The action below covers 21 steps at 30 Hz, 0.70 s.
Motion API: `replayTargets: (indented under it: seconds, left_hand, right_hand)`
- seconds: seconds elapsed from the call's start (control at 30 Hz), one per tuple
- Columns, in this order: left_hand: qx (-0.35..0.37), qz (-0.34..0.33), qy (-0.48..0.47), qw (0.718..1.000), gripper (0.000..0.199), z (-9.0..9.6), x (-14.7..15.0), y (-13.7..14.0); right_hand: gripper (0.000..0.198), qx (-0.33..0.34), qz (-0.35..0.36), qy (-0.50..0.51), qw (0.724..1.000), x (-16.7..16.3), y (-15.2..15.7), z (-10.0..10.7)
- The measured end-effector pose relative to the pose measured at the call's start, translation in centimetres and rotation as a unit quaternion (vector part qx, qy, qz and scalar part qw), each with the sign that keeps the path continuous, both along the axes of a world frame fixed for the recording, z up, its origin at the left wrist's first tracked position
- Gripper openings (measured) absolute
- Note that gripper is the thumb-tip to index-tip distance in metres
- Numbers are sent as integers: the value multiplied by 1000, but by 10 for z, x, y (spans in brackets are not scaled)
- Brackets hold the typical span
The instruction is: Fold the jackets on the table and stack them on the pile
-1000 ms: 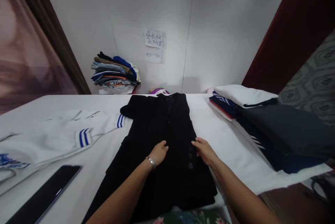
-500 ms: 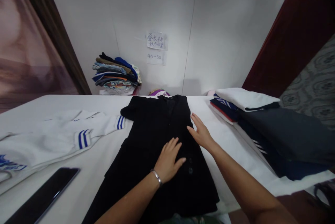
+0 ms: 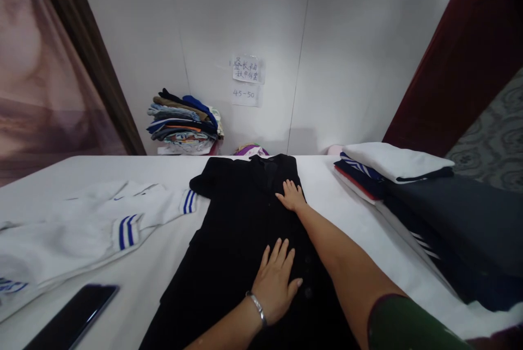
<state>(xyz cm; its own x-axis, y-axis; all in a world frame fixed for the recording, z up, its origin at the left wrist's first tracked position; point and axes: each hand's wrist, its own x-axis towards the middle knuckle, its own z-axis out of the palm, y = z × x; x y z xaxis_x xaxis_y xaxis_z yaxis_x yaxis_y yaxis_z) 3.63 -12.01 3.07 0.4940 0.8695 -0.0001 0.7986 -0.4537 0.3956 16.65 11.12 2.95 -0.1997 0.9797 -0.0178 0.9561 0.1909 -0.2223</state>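
A black jacket (image 3: 235, 219) lies spread on the white-covered table (image 3: 143, 279), its collar toward the wall. Dark buttons show on the right part of its front. My left hand (image 3: 275, 282), with a silver bracelet at the wrist, rests flat on the lower middle of the jacket, fingers spread. Higher up, near the jacket's right edge below the collar, my right hand (image 3: 292, 195) lies on the cloth with its fingers stretched out. Neither hand grips the fabric. The jacket's lower end runs out of view at the bottom.
White clothing with blue stripes (image 3: 90, 230) lies at the left, with a black phone (image 3: 73, 317) in front of it. A pile of folded clothes (image 3: 183, 124) stands at the back left. Stacked folded garments (image 3: 449, 213) lie at the right. Handwritten paper notes (image 3: 248, 80) hang on the wall.
My right hand has moved from beside the jacket's right edge up and left onto its upper front. My left hand has shifted slightly right and down. The view has tilted a little.
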Motion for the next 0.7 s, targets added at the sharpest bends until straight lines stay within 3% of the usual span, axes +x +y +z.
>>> replayTargets:
  seconds: [0.17, 0.5, 0.7]
  left_hand:
    - [-1, 3, -28, 1000, 61, -6, 0, 0]
    - [-5, -7, -48, 999, 64, -17, -2, 0]
    - [-42, -19, -67, 997, 69, -21, -4, 3]
  right_hand:
    - [74, -3, 9, 2, 1000, 5, 1, -11]
    - [68, 53, -15, 21, 998, 9, 45, 31]
    - [71, 5, -24, 12, 1000, -1, 68, 4]
